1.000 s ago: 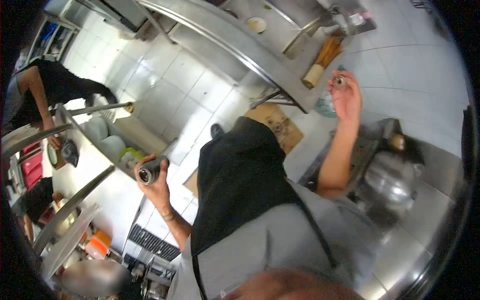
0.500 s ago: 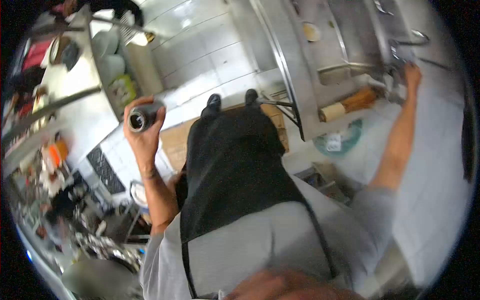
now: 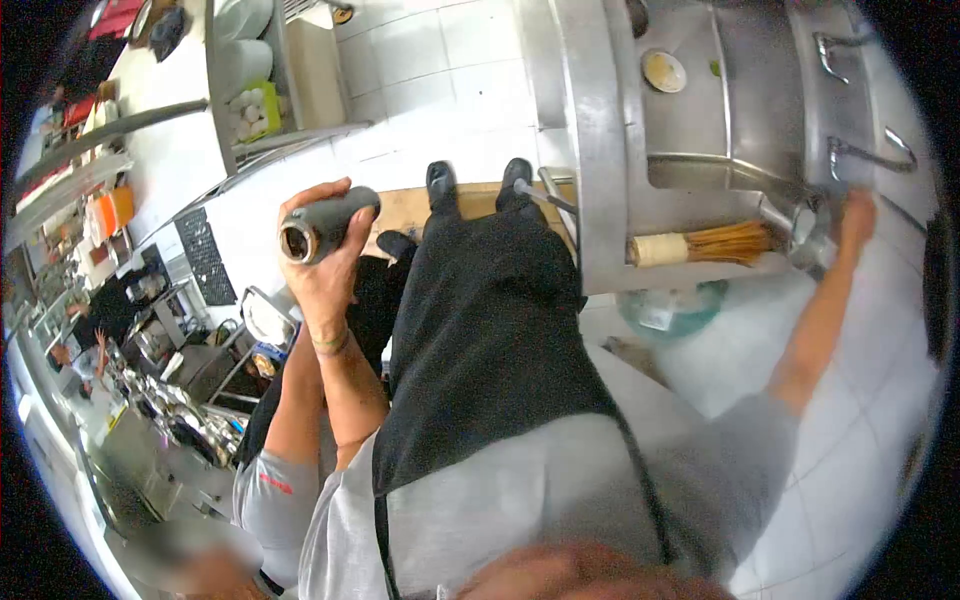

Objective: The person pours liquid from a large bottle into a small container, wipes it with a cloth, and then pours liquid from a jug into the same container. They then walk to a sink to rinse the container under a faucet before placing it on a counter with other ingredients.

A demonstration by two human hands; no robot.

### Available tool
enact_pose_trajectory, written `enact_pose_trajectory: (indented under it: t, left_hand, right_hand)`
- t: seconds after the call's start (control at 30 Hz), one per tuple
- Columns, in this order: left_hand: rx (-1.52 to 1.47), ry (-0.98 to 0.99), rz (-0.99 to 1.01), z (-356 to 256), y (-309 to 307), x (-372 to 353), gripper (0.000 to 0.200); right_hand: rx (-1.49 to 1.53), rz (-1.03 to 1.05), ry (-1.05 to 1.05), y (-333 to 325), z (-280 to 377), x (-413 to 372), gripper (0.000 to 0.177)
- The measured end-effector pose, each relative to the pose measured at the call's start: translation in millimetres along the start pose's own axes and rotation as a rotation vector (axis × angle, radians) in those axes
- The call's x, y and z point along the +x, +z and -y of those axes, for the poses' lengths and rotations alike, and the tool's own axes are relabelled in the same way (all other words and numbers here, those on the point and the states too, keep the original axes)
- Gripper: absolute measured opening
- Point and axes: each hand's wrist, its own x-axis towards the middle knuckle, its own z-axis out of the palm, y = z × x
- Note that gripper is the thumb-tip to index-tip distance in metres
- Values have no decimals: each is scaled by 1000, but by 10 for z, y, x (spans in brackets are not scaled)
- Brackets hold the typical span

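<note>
My left hand (image 3: 322, 262) is wrapped round a dark grey cylinder (image 3: 330, 222), held tilted in the air with its round, hollow-looking end towards me. What it contains, if anything, is too dark to tell. Out to the far right, my right hand (image 3: 857, 218) is closed at the side of a clear container (image 3: 813, 237) on the sink's edge, close to a tap (image 3: 873, 148). Most of its fingertips are hidden. Left of that container, a brush of stiff brown sticks with a pale wrapped handle (image 3: 705, 243) lies on the steel ledge.
The steel sink (image 3: 755, 85) on the right holds a small white dish (image 3: 664, 71). Below its ledge sits a green round tub (image 3: 672, 306). A co-worker's sleeve (image 3: 275, 490) and arm are close on my left. Shelves carry a green basket (image 3: 258, 110) of white items.
The view has shifted and sharpened. My left hand has turned the cylinder, so more of its side shows. My right hand is still by the tap. The co-worker's arm has become visible.
</note>
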Motion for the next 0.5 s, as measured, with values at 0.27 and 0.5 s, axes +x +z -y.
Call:
enact_pose_trajectory:
  t: [0.27, 0.5]
  left_hand:
    - [-23, 13, 1, 203, -97, -187, 41]
    - [-86, -64, 8, 425, -120, -153, 38]
  right_hand:
    - [-137, 69, -181, -426, 527, -235, 34]
    - [-29, 46, -34, -729, 991, -415, 29]
